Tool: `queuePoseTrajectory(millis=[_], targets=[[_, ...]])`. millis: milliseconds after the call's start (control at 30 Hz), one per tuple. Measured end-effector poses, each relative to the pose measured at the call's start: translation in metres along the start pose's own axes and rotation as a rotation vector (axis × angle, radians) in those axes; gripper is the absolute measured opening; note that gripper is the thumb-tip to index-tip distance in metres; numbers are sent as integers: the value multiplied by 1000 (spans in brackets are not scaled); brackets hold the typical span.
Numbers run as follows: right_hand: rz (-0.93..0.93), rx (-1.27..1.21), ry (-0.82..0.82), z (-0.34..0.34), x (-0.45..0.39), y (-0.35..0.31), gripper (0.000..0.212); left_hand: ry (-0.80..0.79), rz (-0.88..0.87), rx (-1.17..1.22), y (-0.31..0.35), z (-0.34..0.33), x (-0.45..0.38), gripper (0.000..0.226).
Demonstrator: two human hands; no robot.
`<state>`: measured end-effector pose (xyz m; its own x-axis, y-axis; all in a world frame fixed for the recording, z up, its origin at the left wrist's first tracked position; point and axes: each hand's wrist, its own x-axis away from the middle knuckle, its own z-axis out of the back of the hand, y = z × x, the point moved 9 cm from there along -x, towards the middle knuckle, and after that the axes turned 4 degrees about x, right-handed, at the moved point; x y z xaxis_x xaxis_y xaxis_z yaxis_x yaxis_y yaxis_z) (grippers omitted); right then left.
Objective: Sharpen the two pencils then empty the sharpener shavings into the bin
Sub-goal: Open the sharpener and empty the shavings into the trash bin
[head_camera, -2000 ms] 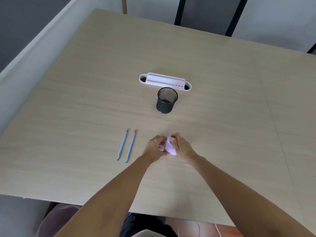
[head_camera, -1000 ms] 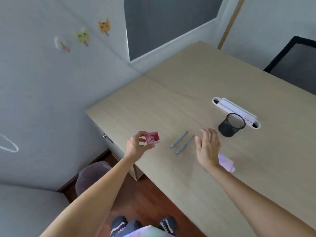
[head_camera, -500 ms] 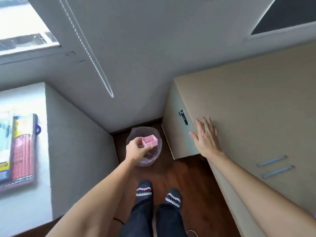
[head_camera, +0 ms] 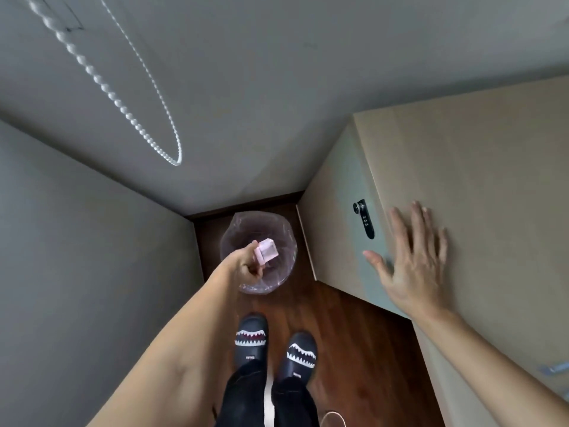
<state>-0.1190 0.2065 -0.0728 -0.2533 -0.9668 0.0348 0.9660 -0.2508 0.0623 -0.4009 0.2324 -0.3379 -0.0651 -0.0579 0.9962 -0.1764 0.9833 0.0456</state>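
Note:
My left hand (head_camera: 246,265) grips the small pink shavings tray (head_camera: 266,250) of the sharpener, tipped over sideways right above the bin (head_camera: 243,229), a round bin lined with a pinkish plastic bag on the dark wooden floor. My right hand (head_camera: 412,260) rests flat, fingers spread, on the edge of the light wooden desk (head_camera: 480,167). One blue pencil (head_camera: 555,368) shows only as a tip at the right edge. The rest of the sharpener is out of view.
A drawer unit with a black lock (head_camera: 364,219) stands under the desk, right of the bin. Grey walls close in on the left and behind. A white bead cord (head_camera: 135,118) hangs on the wall. My feet in shark-pattern slippers (head_camera: 251,337) stand just before the bin.
I have turned from the desk to the bin on the floor. My left hand carried the pink tray over the bin and tipped it from upright to sideways. My right hand stays on the desk edge.

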Motion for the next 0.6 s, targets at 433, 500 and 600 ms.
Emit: queuePoseTrajectory(millis=[433, 500, 600], targets=[[-1, 8, -26, -13, -12, 5, 74, 109, 83, -104, 0, -1, -35, 46], [-5, 2, -27, -13, -13, 5, 74, 68, 104, -79, -1, -8, -33, 49], [0, 9, -29, -14, -13, 4, 74, -15, 136, 25, -4, -19, -32, 49]])
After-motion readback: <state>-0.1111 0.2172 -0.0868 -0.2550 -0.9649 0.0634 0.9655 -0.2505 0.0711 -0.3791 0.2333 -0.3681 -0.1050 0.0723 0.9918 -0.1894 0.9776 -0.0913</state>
